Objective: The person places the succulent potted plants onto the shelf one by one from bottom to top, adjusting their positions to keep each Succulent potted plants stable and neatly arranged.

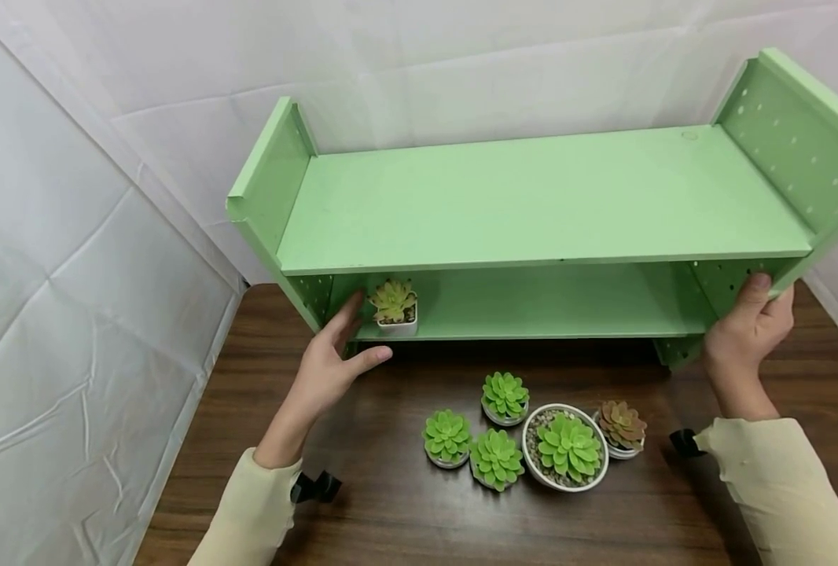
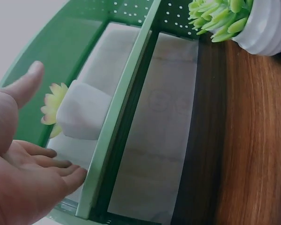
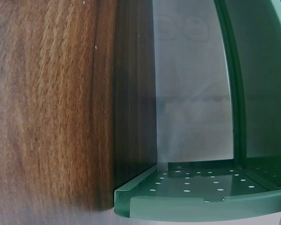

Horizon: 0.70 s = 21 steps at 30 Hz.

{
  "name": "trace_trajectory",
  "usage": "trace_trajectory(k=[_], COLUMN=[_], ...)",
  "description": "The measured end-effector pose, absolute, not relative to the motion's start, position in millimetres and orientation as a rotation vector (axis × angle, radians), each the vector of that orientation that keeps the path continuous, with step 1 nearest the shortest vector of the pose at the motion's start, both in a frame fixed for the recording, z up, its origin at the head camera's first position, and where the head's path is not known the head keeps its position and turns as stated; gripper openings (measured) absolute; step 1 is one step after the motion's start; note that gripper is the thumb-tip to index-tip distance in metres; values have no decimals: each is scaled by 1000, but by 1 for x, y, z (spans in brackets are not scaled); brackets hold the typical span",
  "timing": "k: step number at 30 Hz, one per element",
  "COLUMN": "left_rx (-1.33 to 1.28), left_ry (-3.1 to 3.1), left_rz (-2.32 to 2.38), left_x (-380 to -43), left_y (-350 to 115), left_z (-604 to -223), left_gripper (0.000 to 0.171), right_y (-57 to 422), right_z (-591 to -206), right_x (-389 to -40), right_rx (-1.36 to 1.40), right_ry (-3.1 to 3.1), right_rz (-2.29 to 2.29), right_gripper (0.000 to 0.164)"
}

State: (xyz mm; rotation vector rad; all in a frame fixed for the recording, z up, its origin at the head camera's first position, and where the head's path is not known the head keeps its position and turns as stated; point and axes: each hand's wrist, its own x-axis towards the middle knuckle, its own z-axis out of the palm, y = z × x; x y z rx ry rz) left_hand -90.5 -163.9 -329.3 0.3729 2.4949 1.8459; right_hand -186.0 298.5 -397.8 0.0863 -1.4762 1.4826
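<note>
A green two-tier shelf (image 1: 532, 204) with perforated side panels stands against the white backdrop. At the left end of its lower tier sits a small succulent in a square white pot (image 1: 399, 322), its leaves yellow-green with pinkish tips. My left hand (image 1: 323, 365) is beside that pot, thumb spread away from the fingers. In the left wrist view the same white pot (image 2: 84, 110) appears apart from the hand (image 2: 25, 168), which holds nothing. My right hand (image 1: 750, 326) grips the front edge of the shelf's right panel; only a sliver of it shows in the right wrist view.
On the dark wooden table (image 1: 391, 519), in front of the shelf, several potted succulents cluster. Among them are a larger white bowl planter (image 1: 599, 475), a brownish succulent (image 1: 621, 424) and a bright green one (image 1: 505, 395). White sheeting (image 1: 72, 275) borders the left side.
</note>
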Motion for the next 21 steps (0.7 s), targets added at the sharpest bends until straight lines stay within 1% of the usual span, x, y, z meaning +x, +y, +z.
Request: trace_trajectory(k=[4,6,12,16,21], left_rx=[410,412,420,522,658], left_ry=[2495,2499,2508,2499,2462], left_rz=[1870,1921,2172,2255,2277], left_x=[-84,-84,-72,-67,-65], left_y=[-169,-173,-172,-172,-178], left_z=[-331,-341,-344,-348,-367], left_gripper=[79,78,71,68,70], right_y=[298,297,297,297,297], right_z=[-398,-398,-397,-396,-396], right_x=[-186,-185,-185,-186,-186], right_rx=[76,73,74,81,83], right_ry=[-1468,-1464,-1464,-1456,-1455], right_rz=[1482,1484,1487,1505,1513], right_gripper=[30,30,30,29,29])
